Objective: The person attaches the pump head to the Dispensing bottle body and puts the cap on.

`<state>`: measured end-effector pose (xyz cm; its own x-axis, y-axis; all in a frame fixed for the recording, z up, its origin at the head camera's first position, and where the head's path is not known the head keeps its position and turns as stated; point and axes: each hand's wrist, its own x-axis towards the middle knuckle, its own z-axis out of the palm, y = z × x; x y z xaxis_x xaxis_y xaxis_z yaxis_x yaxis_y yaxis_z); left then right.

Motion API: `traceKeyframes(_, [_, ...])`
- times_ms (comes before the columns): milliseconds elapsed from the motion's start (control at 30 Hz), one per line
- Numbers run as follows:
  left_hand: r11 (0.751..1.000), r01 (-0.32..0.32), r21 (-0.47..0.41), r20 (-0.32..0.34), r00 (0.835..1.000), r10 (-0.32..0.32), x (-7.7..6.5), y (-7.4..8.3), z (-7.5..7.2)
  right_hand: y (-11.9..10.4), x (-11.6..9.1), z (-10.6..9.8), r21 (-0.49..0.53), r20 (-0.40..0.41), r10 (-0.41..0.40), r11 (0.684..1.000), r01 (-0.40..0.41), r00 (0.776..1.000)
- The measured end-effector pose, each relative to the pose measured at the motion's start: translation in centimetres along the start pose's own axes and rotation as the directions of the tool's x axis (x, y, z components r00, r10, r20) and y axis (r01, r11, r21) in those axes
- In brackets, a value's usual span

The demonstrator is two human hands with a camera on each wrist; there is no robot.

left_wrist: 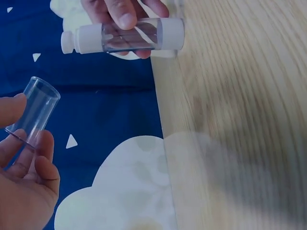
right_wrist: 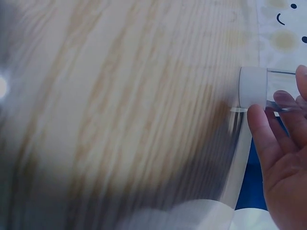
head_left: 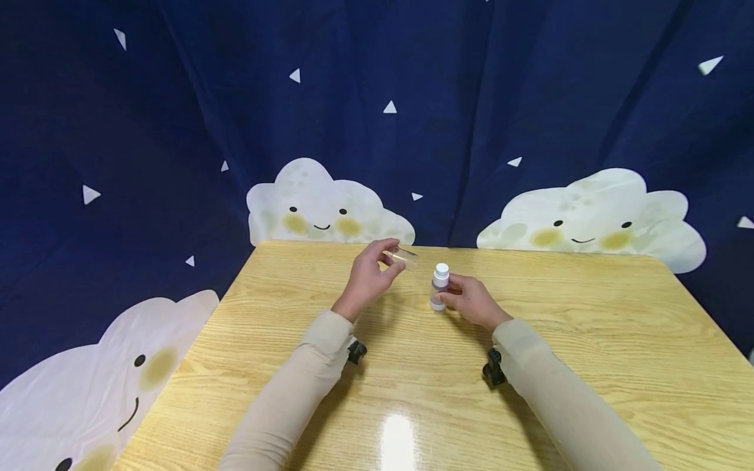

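Between the thumb and fingers of my left hand (head_left: 368, 271) is a clear, hollow plastic cap (head_left: 405, 258), tilted in the head view. The left wrist view shows the same see-through cap (left_wrist: 42, 103) with its round rim pointing away from the palm. My right hand (head_left: 473, 301) grips a small bottle (head_left: 440, 280) upright, just right of the cap and apart from it. That bottle (left_wrist: 91, 38) has a stepped white top, a clear middle and a white base. Its white base (right_wrist: 253, 88) is at the tabletop in the right wrist view.
A light wood-grain table (head_left: 424, 373) lies under both arms, with a bright glare spot near its front. Behind its far edge hangs a dark blue curtain (head_left: 353, 52) with white triangles and smiling clouds. Black camera mounts (head_left: 356, 351) sit at both wrists.
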<state>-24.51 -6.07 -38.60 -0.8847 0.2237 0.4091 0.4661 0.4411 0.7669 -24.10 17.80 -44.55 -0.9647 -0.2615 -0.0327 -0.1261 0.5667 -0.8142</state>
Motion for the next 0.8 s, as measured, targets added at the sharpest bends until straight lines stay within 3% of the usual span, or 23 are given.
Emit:
traceKeyframes(333, [0.997,-0.075,0.02,0.051,0.996,0.074,0.9,0.9,0.9,-0.6,-0.2,-0.4,-0.012,-0.005,0.002,1.0,-0.002,1.0])
traceKeyframes(533, [0.999,-0.02,-0.047,0.071,0.997,0.024,1.3,1.6,1.7,-0.5,-0.1,-0.3,0.009,-0.005,0.009,1.0,-0.009,1.0])
traceKeyframes(800, [1.0,-0.001,-0.028,0.091,0.996,0.004,1.5,2.0,2.5,0.0,-0.1,0.1,0.028,0.002,0.01,1.0,-0.01,1.0])
